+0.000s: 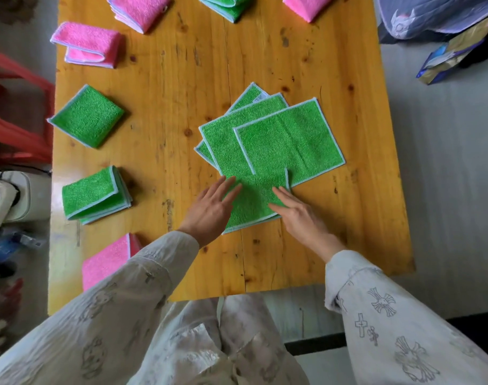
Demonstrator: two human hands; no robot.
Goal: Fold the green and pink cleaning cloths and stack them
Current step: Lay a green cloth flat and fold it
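A folded green cloth (pixel 255 200) lies near the table's middle, its far part over a fan of several flat green cloths (pixel 287 137). My left hand (pixel 212 209) presses its left side with straight fingers. My right hand (pixel 298 215) lies flat on its right side. Folded green cloths lie at the left (pixel 87 116) and front left (pixel 94 195). Folded pink cloths lie at the far left (pixel 88 44), far middle (pixel 140 11), far right (pixel 306 5) and near left (pixel 106 259). Another folded green cloth (pixel 226 5) is at the far edge.
The wooden table (pixel 181 79) has bare surface in its middle and right side. A red plastic stool (pixel 15 112) stands to the left. Bags (pixel 445 29) lie on the floor at the far right.
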